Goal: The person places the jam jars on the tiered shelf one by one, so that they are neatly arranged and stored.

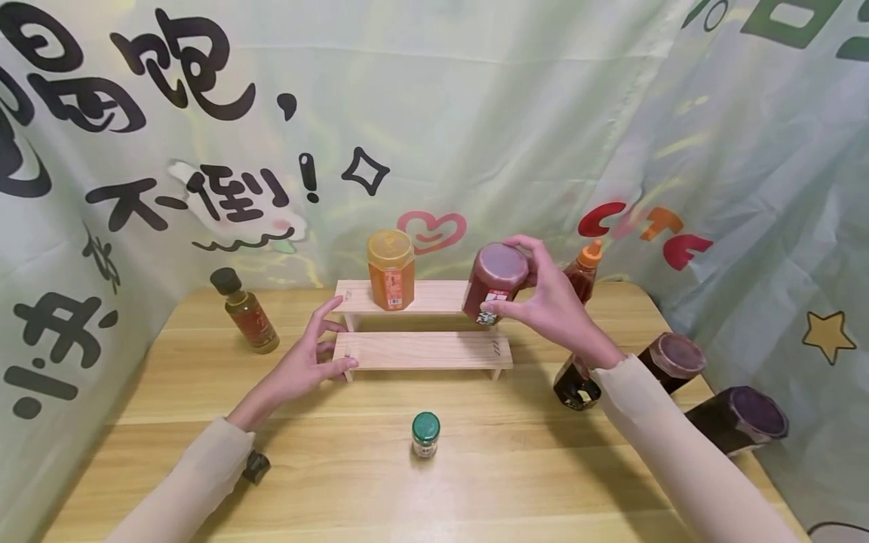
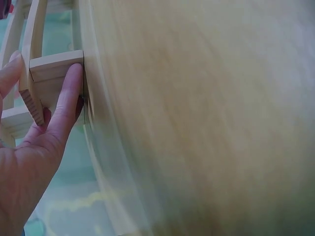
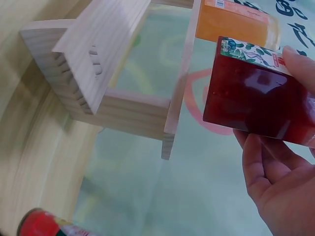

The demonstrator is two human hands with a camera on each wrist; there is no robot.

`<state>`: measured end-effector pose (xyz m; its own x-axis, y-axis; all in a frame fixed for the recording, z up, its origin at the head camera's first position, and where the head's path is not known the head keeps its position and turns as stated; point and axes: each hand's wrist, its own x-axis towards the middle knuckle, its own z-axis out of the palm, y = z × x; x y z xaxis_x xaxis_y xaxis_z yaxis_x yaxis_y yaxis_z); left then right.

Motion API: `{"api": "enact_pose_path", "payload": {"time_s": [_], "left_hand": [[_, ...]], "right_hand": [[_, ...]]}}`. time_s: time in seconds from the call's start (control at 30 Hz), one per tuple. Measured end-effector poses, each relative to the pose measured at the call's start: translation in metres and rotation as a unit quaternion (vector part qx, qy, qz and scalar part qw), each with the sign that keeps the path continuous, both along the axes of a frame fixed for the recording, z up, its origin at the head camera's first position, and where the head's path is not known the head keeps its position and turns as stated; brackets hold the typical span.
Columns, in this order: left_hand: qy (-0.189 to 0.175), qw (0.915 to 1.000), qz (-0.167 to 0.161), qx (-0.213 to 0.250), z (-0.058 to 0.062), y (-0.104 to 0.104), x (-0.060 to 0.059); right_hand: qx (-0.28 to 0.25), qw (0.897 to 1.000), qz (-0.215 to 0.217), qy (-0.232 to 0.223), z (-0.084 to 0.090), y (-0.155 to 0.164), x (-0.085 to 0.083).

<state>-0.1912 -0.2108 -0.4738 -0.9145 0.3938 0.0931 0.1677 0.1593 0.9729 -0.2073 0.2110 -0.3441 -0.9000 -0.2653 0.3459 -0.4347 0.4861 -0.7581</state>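
Right hand (image 1: pixel 553 305) grips a red-sauce jar (image 1: pixel 494 284) with fingers and thumb curled round its top and side, holding it in the air, tilted, lid toward the camera, long axis leaning back and down toward the right end of the upper step of the two-step wooden rack (image 1: pixel 424 332). In the right wrist view the jar (image 3: pixel 261 98) sits clear of the wood, just off the rack (image 3: pixel 103 73) end — not touching it. Left hand (image 1: pixel 308 362) is spread, fingers straight, fingertips resting against the left end of the lower step; the left wrist view shows a finger (image 2: pixel 66 103) pressed flat on the rack's side piece (image 2: pixel 51 78), holding nothing. So the jar is well nearer the right hand, and the left only touches the rack. An orange honey jar (image 1: pixel 391 270) stands upright on the left half of the top step; the right half beside it is bare, and the whole lower step is bare. Behind the right hand stands a squeeze bottle with an orange nozzle (image 1: pixel 584 273), close to the rack's right end — a tight edge on that side. On the wooden table (image 1: pixel 475 483) to the right, under the right forearm: a dark bottle (image 1: pixel 575 385), a brown-lidded jar (image 1: pixel 672 362) and a purple-lidded jar (image 1: pixel 740 418), both lying tilted near the table edge. Left rear, a small oil bottle with a black cap (image 1: pixel 246 311), well apart. In front of the rack, a small green-capped jar (image 1: pixel 425 435), upright, with open room around it.
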Motion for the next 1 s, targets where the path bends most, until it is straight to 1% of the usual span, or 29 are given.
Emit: {"api": "enact_pose_path", "payload": {"time_s": [0.1, 0.3, 0.5, 0.63, 0.83, 1.0], "left_hand": [[0.003, 1.0, -0.001, 0.0, 0.001, 0.0, 0.0], [0.002, 1.0, 0.0, -0.002, 0.002, 0.001, 0.0], [0.004, 1.0, 0.0, -0.001, 0.001, -0.001, -0.001], [0.005, 1.0, -0.001, -0.001, 0.001, -0.001, 0.0], [-0.004, 1.0, 0.004, -0.006, 0.002, 0.0, 0.002], [-0.01, 0.9999, 0.009, -0.005, 0.001, 0.002, 0.002]], "right_hand": [[-0.008, 1.0, 0.017, -0.006, -0.002, -0.007, -0.01], [-0.026, 0.998, 0.043, -0.029, -0.003, -0.016, -0.023], [-0.026, 0.997, 0.06, -0.047, -0.005, -0.022, -0.036], [-0.025, 0.996, 0.062, -0.061, -0.005, -0.025, -0.04], [-0.03, 0.994, 0.064, -0.085, -0.004, -0.026, -0.043], [-0.034, 0.993, 0.07, -0.089, -0.004, -0.025, -0.044]]}}
